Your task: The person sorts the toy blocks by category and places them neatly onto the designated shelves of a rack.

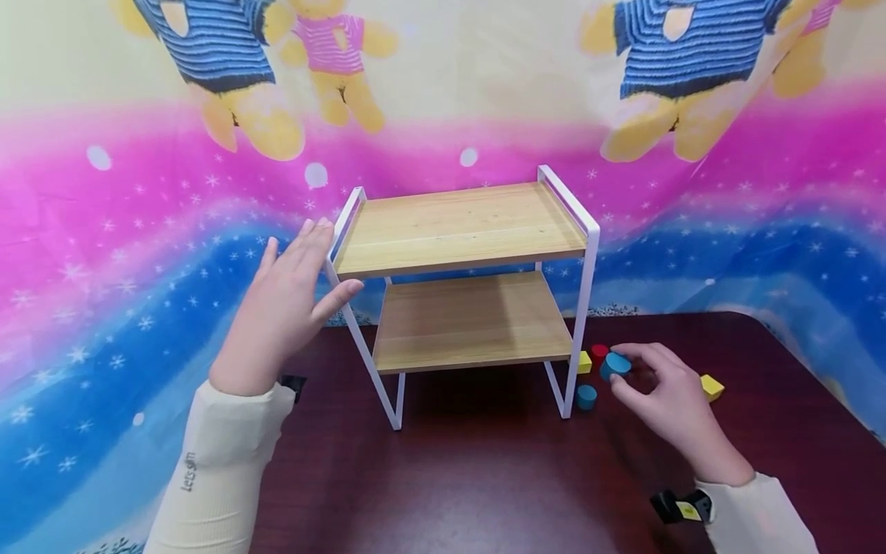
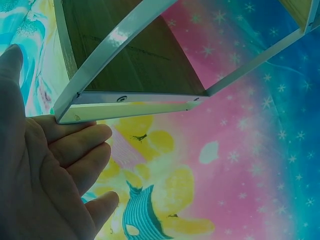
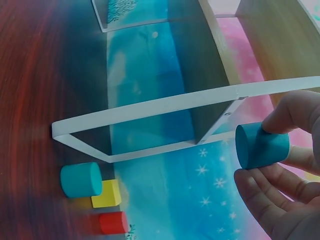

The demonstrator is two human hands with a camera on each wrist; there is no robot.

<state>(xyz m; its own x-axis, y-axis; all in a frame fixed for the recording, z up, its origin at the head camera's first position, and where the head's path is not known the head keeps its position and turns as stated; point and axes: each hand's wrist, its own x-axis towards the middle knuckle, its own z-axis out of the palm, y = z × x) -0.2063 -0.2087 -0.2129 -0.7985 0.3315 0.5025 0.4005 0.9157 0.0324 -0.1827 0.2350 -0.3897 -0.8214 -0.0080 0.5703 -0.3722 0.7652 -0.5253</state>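
A two-tier wooden shelf point(image 1: 464, 227) with white metal side frames stands on the dark table. My left hand point(image 1: 291, 296), fingers straight, touches the top of its left frame; the left wrist view shows the fingers point(image 2: 82, 145) against the frame's corner. To the right of the shelf, my right hand point(image 1: 667, 400) pinches a blue cylinder block point(image 3: 262, 145) between thumb and fingers, held above the table. Below it on the table are another blue cylinder point(image 1: 586, 397), a yellow block point(image 1: 584, 362) and a red cylinder point(image 1: 599, 354), close to the shelf's right leg.
Another yellow block point(image 1: 711, 388) lies right of my right hand, partly hidden behind it. A printed backdrop point(image 1: 450, 100) with teddy bears and snowflakes hangs behind the dark table point(image 1: 471, 477). The shelf's right leg point(image 1: 577, 331) rises between the lower board and the blocks.
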